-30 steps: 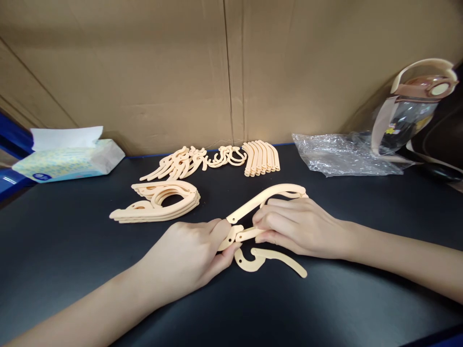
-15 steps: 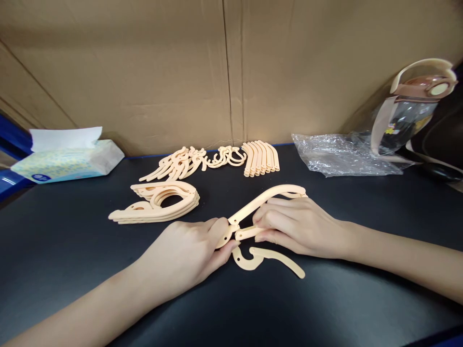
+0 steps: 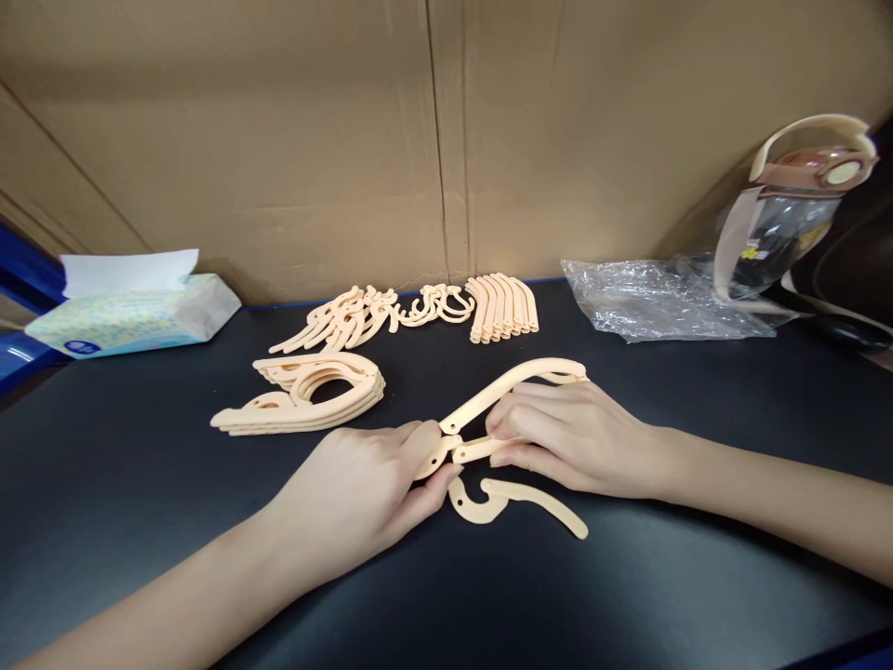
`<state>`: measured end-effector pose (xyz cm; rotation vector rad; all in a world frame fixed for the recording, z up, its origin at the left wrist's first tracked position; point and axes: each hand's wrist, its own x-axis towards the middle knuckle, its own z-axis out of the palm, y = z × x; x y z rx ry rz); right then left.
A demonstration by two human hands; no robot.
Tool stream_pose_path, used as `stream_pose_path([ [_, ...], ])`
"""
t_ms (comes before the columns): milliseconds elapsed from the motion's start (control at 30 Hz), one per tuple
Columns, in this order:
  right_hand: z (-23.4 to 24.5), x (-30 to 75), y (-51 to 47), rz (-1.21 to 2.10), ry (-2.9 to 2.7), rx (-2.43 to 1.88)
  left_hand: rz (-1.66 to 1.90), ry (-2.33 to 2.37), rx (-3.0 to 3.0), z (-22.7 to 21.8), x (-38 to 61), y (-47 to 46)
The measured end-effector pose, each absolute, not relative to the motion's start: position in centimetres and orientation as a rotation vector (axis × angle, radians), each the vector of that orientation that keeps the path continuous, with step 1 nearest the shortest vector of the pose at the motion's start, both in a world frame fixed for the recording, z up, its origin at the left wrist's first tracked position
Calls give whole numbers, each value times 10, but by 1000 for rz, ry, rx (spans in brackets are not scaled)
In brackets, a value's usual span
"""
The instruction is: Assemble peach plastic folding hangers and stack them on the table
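Note:
Between my hands is a cream plastic folding hanger [image 3: 513, 386], its curved arm slanting up to the right. My left hand [image 3: 369, 479] is closed on the rounded joint at its left end, fingers and thumb pinching it. With closed fingers my right hand [image 3: 565, 433] grips a straight piece [image 3: 478, 450] whose holed end lies by that joint; the fingers cover the rest of it. Just below, on the black table, lie a hook-shaped piece [image 3: 478, 505] and a curved strip [image 3: 544, 505], their ends touching or overlapping.
A stack of folded hangers [image 3: 299, 419] lies at left. Behind are loose hanger pieces [image 3: 341, 316], several hooks [image 3: 439, 304] and a row of curved arms [image 3: 503, 307]. A tissue pack [image 3: 132, 312], clear plastic bag [image 3: 662, 302] and bottle [image 3: 788, 223] stand near the cardboard wall [image 3: 313, 140].
The view has shifted very slightly. Both hands keep the same grip on the hanger and the straight piece, with no other visible movement.

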<state>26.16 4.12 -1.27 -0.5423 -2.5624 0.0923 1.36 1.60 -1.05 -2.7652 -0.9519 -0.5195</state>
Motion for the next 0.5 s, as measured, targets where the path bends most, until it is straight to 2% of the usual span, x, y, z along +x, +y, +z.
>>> stream_pose_path([
  [500,-12,259,43,357,-2475,-633,-264,-876,-2538,2,20,11],
])
